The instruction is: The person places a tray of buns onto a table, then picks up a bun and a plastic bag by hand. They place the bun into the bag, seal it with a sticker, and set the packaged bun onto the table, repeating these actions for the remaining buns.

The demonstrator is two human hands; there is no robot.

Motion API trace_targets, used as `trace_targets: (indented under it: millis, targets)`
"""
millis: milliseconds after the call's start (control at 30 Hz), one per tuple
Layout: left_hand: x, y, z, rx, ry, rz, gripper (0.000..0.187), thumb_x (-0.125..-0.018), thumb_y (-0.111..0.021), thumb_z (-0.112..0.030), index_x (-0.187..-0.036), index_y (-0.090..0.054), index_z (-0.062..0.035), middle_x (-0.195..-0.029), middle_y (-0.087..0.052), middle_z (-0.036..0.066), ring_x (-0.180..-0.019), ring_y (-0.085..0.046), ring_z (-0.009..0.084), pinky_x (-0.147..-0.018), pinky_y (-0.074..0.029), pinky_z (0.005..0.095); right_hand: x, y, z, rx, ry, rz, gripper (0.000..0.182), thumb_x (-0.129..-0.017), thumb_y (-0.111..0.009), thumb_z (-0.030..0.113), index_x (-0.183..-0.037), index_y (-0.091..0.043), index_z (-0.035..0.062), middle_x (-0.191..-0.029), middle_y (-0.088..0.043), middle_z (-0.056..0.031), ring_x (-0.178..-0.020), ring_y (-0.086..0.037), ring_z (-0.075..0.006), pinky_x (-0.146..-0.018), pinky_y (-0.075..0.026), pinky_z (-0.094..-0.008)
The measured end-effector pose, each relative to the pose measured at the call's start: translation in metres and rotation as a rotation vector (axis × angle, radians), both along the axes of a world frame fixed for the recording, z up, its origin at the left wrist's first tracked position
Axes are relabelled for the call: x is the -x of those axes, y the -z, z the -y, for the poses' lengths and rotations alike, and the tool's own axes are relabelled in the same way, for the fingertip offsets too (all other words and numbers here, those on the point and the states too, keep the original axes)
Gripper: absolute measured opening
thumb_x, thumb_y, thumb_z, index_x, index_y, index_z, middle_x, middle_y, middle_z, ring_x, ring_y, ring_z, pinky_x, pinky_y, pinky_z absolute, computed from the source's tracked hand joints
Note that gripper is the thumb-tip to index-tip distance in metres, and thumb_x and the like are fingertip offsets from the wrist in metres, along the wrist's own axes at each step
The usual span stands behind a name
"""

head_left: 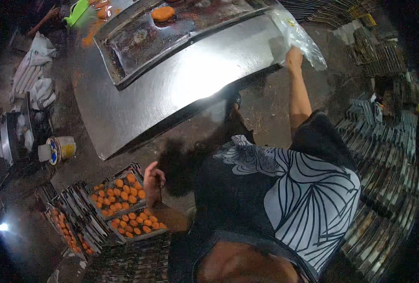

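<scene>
My right hand (pixel 294 59) is closed on a clear plastic bag (pixel 301 40) at the right end of a shiny metal table (pixel 247 66). The bag hangs over the table's edge. Down by my side, my left hand (pixel 153 178) is in the air with its fingers loosely curled, and I see nothing in it. A large, dark, stained metal tray (pixel 138 54) lies on the table. One orange, rounded piece (pixel 163 14), perhaps a bun, sits in that tray.
Trays of orange rounded pieces (pixel 120 193) stand stacked at lower left, near my left hand. More stacked trays (pixel 379 170) line the right side. A bucket (pixel 62 148) and white sacks (pixel 34 66) are on the left. Another person's hand (pixel 53 13) shows at upper left.
</scene>
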State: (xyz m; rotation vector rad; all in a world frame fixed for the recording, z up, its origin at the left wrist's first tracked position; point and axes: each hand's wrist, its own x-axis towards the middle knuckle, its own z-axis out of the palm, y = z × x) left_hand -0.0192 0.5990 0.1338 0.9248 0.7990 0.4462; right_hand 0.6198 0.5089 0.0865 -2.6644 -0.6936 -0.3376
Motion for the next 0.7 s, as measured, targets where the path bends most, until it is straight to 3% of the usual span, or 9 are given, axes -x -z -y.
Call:
trace_targets:
  millis: [100,200,267,333,400,433,500,600,700]
  targets:
    - [-0.002,0.003,-0.007,0.000,-0.064,-0.005,0.048,-0.083,-0.049,-0.040,-0.111,-0.045,-0.0014,-0.073,-0.048,0.003,-0.056,-0.040,0.0084,-0.050,-0.035,0.0218,0.097,0.035,-0.014,0.125,-0.355,0.039,0.020,-0.078,-0.044,0.013,-0.088,-0.058,0.0007,-0.082,-0.058,-0.0209,-0.074,-0.059,-0.0314,-0.063,-0.047,-0.0406]
    - [-0.028,0.001,-0.018,-0.193,0.148,-0.016,0.046,-0.082,-0.051,-0.037,-0.111,-0.045,-0.0013,-0.076,-0.048,0.002,-0.059,-0.042,0.0078,-0.054,-0.035,0.0202,0.288,-0.042,-0.068,0.254,-0.729,-0.756,0.029,-0.075,-0.042,0.004,-0.100,-0.056,0.0075,-0.093,-0.058,-0.0172,-0.078,-0.059,-0.0297,-0.068,-0.048,-0.0393]
    - [-0.071,-0.023,-0.017,-0.270,0.285,-0.121,0.042,-0.080,-0.055,-0.029,-0.110,-0.047,0.0000,-0.079,-0.050,0.001,-0.065,-0.043,0.0066,-0.059,-0.036,0.0187,0.370,0.009,-0.097,-0.216,-1.240,-0.565,0.038,-0.072,-0.042,0.001,-0.105,-0.055,0.0150,-0.091,-0.059,-0.0147,-0.082,-0.057,-0.0296,-0.076,-0.045,-0.0382]
    - [-0.106,-0.054,-0.009,-0.312,0.279,-0.263,0.038,-0.078,-0.059,-0.021,-0.108,-0.050,0.0002,-0.083,-0.052,0.002,-0.072,-0.046,0.0070,-0.066,-0.037,0.0191,0.405,0.011,-0.131,-0.010,-1.371,-0.944,0.037,-0.072,-0.042,0.001,-0.104,-0.055,0.0144,-0.092,-0.059,-0.0150,-0.084,-0.057,-0.0291,-0.076,-0.044,-0.0379]
    - [-0.119,-0.058,-0.009,-0.420,0.257,-0.316,0.033,-0.076,-0.061,-0.016,-0.104,-0.054,0.0000,-0.082,-0.053,0.001,-0.074,-0.048,0.0081,-0.068,-0.038,0.0200,0.368,-0.041,-0.127,-0.113,-1.139,-1.287,0.035,-0.072,-0.041,0.002,-0.104,-0.054,0.0087,-0.091,-0.059,-0.0175,-0.081,-0.058,-0.0287,-0.073,-0.045,-0.0378]
    - [-0.125,-0.053,-0.009,-0.392,0.223,-0.306,0.032,-0.077,-0.060,-0.016,-0.104,-0.054,0.0001,-0.083,-0.054,0.001,-0.076,-0.048,0.0088,-0.068,-0.039,0.0203,0.344,-0.001,-0.131,-0.297,-1.233,-0.836,0.033,-0.072,-0.044,0.004,-0.103,-0.053,0.0043,-0.087,-0.059,-0.0173,-0.077,-0.058,-0.0269,-0.071,-0.045,-0.0367]
    - [-0.147,-0.039,-0.011,-0.464,0.161,-0.322,0.029,-0.078,-0.059,-0.016,-0.101,-0.057,0.0005,-0.082,-0.056,0.005,-0.077,-0.050,0.0090,-0.068,-0.040,0.0222,0.262,-0.002,-0.123,-0.397,-1.041,-0.907,0.032,-0.075,-0.051,0.006,-0.106,-0.052,-0.0005,-0.088,-0.059,-0.0098,-0.070,-0.058,-0.0175,-0.062,-0.049,-0.0279]
    - [-0.211,-0.013,-0.020,-0.538,0.244,-0.297,0.026,-0.077,-0.059,-0.016,-0.098,-0.058,0.0001,-0.081,-0.059,0.009,-0.074,-0.053,0.0112,-0.067,-0.042,0.0240,0.137,-0.043,-0.093,0.071,-0.481,-1.086,0.029,-0.072,-0.058,0.010,-0.097,-0.053,-0.0045,-0.081,-0.058,-0.0154,-0.071,-0.056,-0.0175,-0.068,-0.046,-0.0304]
    - [-0.313,-0.012,-0.035,-0.799,0.435,-0.204,0.024,-0.075,-0.060,-0.016,-0.092,-0.060,-0.0003,-0.078,-0.060,0.012,-0.071,-0.057,0.0176,-0.066,-0.044,0.0280,0.036,0.025,-0.088,-0.031,-0.666,-1.033,0.032,-0.071,-0.058,0.009,-0.099,-0.051,-0.0052,-0.082,-0.058,-0.0144,-0.070,-0.055,-0.0175,-0.066,-0.045,-0.0303]
